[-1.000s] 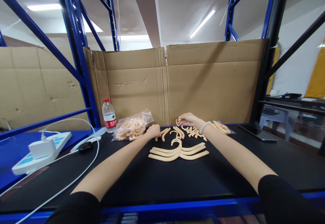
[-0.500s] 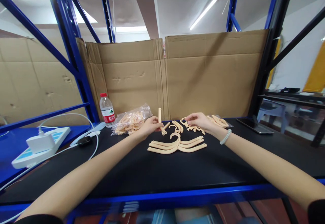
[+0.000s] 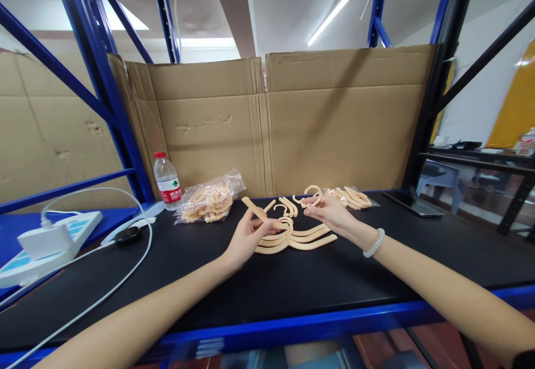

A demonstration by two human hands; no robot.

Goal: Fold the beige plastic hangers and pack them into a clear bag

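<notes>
My left hand [image 3: 246, 237] is closed around a beige plastic hanger arm [image 3: 256, 209], raised and tilted above the table. Between the fingertips of my right hand [image 3: 332, 214] is a curved beige hanger hook [image 3: 312, 187], its open curl pointing up. Several joined hangers [image 3: 313, 244] lie stacked on the black tabletop below, partly covered by my left hand. Just behind them are loose hanger arms [image 3: 288, 206] and another hook. My right hand hides part of the loose pieces near it.
A clear bag of beige parts [image 3: 209, 203] lies at the back left beside a water bottle [image 3: 168, 184]. Another bag [image 3: 351, 197] and a dark phone-like slab [image 3: 413, 203] sit at the right. A power strip [image 3: 54, 249] with white cables occupies the left. Cardboard [image 3: 351, 124] stands behind.
My left hand has come nearer and tilted the hanger arm from upright to slanting. My right hand has lifted a hook from the loose pieces. The view has shifted slightly.
</notes>
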